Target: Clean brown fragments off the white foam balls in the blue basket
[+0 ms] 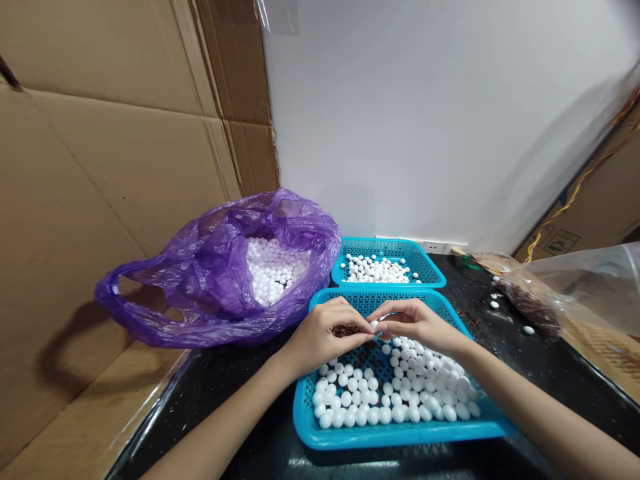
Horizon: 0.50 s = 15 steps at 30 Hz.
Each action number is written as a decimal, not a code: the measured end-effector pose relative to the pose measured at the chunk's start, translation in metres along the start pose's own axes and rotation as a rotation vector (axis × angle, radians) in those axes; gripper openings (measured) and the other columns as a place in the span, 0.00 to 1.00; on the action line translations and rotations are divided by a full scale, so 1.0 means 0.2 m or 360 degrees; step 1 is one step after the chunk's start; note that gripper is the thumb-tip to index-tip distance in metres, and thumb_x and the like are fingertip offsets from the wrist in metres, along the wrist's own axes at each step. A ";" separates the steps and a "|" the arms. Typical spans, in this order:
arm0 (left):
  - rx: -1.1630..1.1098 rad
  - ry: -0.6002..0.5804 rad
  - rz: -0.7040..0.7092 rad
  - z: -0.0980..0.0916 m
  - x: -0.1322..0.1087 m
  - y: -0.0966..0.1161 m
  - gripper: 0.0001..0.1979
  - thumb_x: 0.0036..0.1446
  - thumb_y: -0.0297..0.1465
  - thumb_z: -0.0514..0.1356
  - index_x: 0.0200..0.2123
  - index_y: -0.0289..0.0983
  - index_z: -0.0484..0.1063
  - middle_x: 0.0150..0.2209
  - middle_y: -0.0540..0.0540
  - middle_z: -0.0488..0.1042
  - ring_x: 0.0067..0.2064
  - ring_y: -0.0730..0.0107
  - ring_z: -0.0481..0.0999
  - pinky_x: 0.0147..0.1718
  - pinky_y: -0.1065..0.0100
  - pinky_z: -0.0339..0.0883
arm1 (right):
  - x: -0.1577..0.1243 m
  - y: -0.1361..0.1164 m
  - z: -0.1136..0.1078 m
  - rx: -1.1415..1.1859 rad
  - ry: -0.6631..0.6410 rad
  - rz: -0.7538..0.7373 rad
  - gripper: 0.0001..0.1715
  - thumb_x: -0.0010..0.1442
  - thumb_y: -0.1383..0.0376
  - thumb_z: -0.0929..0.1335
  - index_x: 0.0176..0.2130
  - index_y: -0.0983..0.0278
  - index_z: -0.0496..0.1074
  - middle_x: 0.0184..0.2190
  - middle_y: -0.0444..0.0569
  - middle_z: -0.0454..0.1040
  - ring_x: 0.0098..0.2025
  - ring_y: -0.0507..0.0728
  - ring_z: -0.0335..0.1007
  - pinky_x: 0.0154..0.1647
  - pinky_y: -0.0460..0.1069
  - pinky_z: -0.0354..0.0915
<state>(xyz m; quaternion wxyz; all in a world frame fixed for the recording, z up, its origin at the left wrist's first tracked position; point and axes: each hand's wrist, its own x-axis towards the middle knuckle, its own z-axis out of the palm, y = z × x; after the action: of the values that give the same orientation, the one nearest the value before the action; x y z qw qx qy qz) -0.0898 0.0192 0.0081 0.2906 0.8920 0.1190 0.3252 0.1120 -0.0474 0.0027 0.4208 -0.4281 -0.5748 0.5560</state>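
Above the near blue plastic basket [400, 437], my two hands meet at the fingertips around one small white ball [374, 325]. My left hand [330, 333] pinches it from the left with thumb and forefinger. From the right, the fingers of my right hand [417, 325] close on the same ball. Many loose white balls [420, 387] cover much of the basket floor below. A heap of small brown bits [345, 330] shows beside my left hand, partly hidden by its fingers.
A second blue basket [435, 277] with white balls stands behind. To the left, a purple plastic bag [210, 267] gapes open, full of white balls. Brown bits fill a clear bag [533, 307] on the right; a few balls lie nearby. Cardboard [100, 153] rises at left.
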 end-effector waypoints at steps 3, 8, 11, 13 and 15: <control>0.0025 0.0018 -0.0010 0.00 0.00 0.00 0.02 0.53 0.29 0.64 0.32 0.39 0.77 0.30 0.49 0.77 0.34 0.70 0.73 0.35 0.70 0.66 | 0.00 -0.01 0.00 0.0028 0.0008 0.0034 0.12 0.51 0.59 0.73 0.36 0.63 0.77 0.32 0.46 0.77 0.35 0.53 0.72 0.43 0.51 0.68; 0.0046 0.0040 -0.0053 0.00 0.00 0.00 0.02 0.52 0.30 0.65 0.30 0.38 0.77 0.28 0.50 0.76 0.33 0.71 0.72 0.35 0.71 0.65 | -0.01 -0.01 0.00 0.0070 -0.0008 0.0028 0.11 0.51 0.60 0.73 0.36 0.62 0.78 0.32 0.46 0.76 0.35 0.52 0.72 0.42 0.49 0.68; 0.0044 0.0043 -0.0041 0.00 0.00 0.00 0.02 0.52 0.30 0.65 0.30 0.38 0.77 0.28 0.50 0.76 0.33 0.71 0.72 0.34 0.71 0.65 | -0.01 -0.01 0.00 0.0070 -0.0020 0.0031 0.11 0.51 0.60 0.73 0.36 0.62 0.78 0.34 0.46 0.76 0.36 0.52 0.72 0.42 0.49 0.68; 0.0043 0.0051 -0.0034 0.00 0.00 0.00 0.03 0.51 0.31 0.65 0.29 0.38 0.76 0.27 0.50 0.76 0.32 0.71 0.72 0.34 0.71 0.65 | -0.01 0.00 0.00 0.0066 -0.0023 0.0043 0.12 0.51 0.60 0.74 0.36 0.62 0.78 0.34 0.46 0.76 0.37 0.53 0.72 0.43 0.50 0.68; 0.0043 0.0056 -0.0031 0.00 0.00 0.01 0.03 0.51 0.31 0.65 0.29 0.38 0.76 0.27 0.50 0.76 0.32 0.71 0.72 0.34 0.71 0.65 | -0.01 0.00 0.00 0.0061 -0.0027 0.0051 0.12 0.50 0.59 0.74 0.36 0.62 0.78 0.35 0.46 0.76 0.37 0.53 0.72 0.43 0.50 0.69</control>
<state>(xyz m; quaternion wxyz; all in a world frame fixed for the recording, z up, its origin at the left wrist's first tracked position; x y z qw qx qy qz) -0.0900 0.0180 0.0086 0.2794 0.8888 0.1371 0.3363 0.1129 -0.0489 0.0033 0.4152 -0.4244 -0.5606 0.5772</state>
